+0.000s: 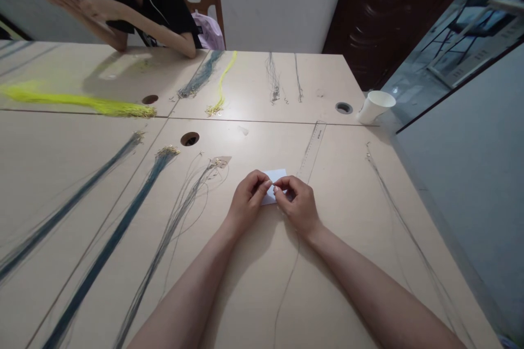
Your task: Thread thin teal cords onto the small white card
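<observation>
My left hand [250, 193] and my right hand [298, 200] meet above a small white paper [280, 174] on the table, fingertips pinched almost together. Between them is something tiny and dark, too small to make out. A thin grey thread [287, 283] runs from under my right hand down toward the table's near edge. Just beyond my right hand lies a clear ruler [313, 147]. Left of my left hand is a loose bundle of grey threads [180, 212] with small metal hooks [220, 162] at its end.
Blue-grey thread bundles [118, 234] lie to the left. Yellow bundles [77, 100] and more grey strands [273, 79] are across the table. A white cup [376, 106] stands at the right edge, near a cable hole [344, 108]. Another person [151, 5] sits opposite. More threads [403, 212] lie right.
</observation>
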Demonstrator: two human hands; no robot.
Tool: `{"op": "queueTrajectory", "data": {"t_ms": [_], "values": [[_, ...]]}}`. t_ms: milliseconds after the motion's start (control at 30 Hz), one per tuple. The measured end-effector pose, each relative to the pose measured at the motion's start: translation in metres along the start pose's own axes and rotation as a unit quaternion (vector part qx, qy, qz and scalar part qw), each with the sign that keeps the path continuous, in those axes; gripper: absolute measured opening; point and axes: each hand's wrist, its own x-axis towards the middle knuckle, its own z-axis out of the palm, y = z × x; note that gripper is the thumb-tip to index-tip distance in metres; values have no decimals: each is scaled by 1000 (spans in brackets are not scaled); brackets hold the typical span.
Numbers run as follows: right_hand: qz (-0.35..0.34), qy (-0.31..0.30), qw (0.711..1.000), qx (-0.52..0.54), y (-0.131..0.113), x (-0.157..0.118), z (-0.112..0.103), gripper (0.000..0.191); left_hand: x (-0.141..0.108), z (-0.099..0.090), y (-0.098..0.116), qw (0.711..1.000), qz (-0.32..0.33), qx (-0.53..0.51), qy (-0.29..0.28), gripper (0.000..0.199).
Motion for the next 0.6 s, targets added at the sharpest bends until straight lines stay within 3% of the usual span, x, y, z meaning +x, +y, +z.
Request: {"op": "queueTrajectory", "data": {"t_ms": [600], "values": [[11, -11, 1000, 3, -1, 0, 0, 11, -1, 1, 0, 1000, 2, -3, -3, 17]]}}
